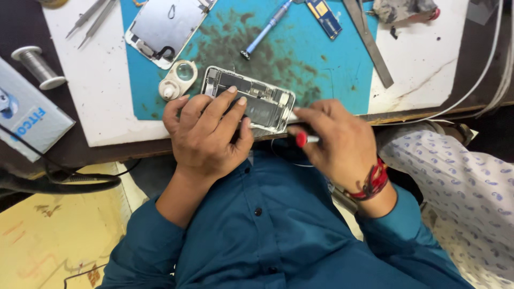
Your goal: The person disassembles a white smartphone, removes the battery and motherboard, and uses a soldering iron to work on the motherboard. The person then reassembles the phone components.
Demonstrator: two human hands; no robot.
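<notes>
Head view: an opened phone (249,99), back cover off and its innards exposed, is lying at the near edge of the table (101,91), partly on a teal mat (300,48). It is pinned flat by the left hand (206,131), fingers spread over its near-left part. A small red-tipped screwdriver (302,139) is pinched in the curled right hand (334,142), its tip hidden at the phone's right end. Work on an inner fastener seems to be in hand; steady downward pressure and a level phone would be called for next. The long axis runs from upper left down to lower right.
</notes>
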